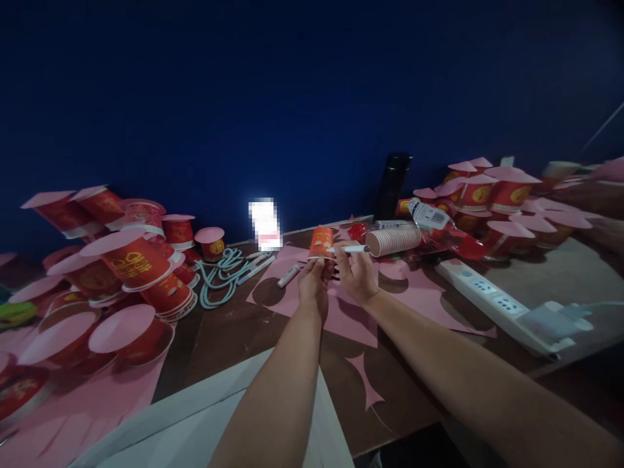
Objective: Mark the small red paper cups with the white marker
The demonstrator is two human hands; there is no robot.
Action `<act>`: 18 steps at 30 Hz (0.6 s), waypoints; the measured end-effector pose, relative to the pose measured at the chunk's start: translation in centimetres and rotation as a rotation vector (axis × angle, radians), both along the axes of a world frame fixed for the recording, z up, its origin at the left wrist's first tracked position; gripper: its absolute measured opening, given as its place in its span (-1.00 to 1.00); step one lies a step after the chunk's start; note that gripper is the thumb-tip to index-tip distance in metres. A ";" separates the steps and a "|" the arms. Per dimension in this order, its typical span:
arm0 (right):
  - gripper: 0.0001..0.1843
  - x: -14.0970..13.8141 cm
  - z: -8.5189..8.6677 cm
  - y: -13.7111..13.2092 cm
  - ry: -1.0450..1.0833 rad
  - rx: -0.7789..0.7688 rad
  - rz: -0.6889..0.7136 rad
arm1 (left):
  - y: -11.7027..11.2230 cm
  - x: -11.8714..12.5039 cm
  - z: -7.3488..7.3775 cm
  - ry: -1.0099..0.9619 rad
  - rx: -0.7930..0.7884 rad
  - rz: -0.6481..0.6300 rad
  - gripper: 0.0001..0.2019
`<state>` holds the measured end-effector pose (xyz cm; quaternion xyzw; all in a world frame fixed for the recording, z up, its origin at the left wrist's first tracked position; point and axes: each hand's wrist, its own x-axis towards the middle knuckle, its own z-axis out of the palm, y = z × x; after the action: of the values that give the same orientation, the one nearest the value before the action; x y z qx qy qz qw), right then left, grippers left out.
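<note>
Cluttered tabletop (234, 331) by a dark blue wall, left hand (314, 286) gripping a red paper cup (321, 243) while the right hand (358, 273) pinches a white marker (348, 249) sideways, touching the cup's side.

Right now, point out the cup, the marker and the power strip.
cup (321, 242), head view, on its red side wall.
marker (353, 248), head view, on the middle of its white barrel.
power strip (482, 288), head view, on its white top face by the sockets.
</note>
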<state>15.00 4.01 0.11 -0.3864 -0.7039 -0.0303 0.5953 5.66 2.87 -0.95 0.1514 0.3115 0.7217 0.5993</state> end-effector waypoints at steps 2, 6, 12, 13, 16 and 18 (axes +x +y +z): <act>-0.80 0.0 -0.1 0.0 -0.015 -0.004 -0.002 | 0.1 0.0 -0.1 0.007 0.001 0.000 -0.94; -0.80 0.0 -0.2 0.1 -0.047 0.000 -0.021 | 0.2 0.1 -0.2 0.016 0.016 -0.013 -0.95; -0.79 0.1 -0.4 0.4 -0.070 -0.009 -0.046 | 0.4 0.0 -0.6 0.054 0.037 -0.009 -0.90; -0.79 0.1 -0.4 0.4 -0.071 -0.010 -0.040 | 0.4 0.0 -0.6 0.059 0.037 -0.008 -0.89; -0.79 0.1 -0.4 0.4 -0.070 -0.005 -0.040 | 0.5 0.0 -0.6 0.059 0.034 -0.011 -0.88; -0.79 0.1 -0.4 0.4 -0.075 0.001 -0.048 | 0.4 0.0 -0.5 0.053 0.029 -0.011 -0.89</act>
<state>15.09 4.39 -0.31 -0.4014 -0.7161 -0.0592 0.5680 5.69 3.29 -1.43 0.1811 0.3158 0.7185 0.5927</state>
